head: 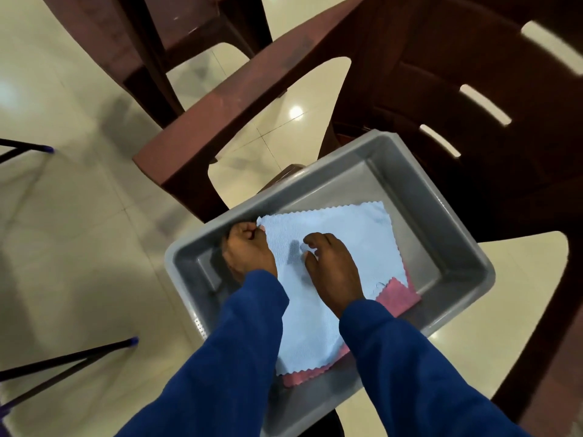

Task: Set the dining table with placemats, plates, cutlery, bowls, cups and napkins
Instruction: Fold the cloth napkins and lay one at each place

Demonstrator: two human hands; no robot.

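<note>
Both arms in blue sleeves (410,367) reach forward and down into a grey tray (448,197); the left hand (249,250) is curled at the far-left corner of a light blue napkin (340,228), its fingertips pinching that zigzag edge; the right hand (331,269) hovers just right of it over the middle of the same cloth, fingers bent, and whether it grips the fabric or only touches it cannot be told; the napkin lies flat in the tray, its long axis running from beneath the wrists away toward the far right, one corner pointing past the left hand; under it, showing near the right wrist and below the forearms, lies a pink napkin (399,299); the tray rests on a dark brown chair (441,74), beyond both hands
</note>
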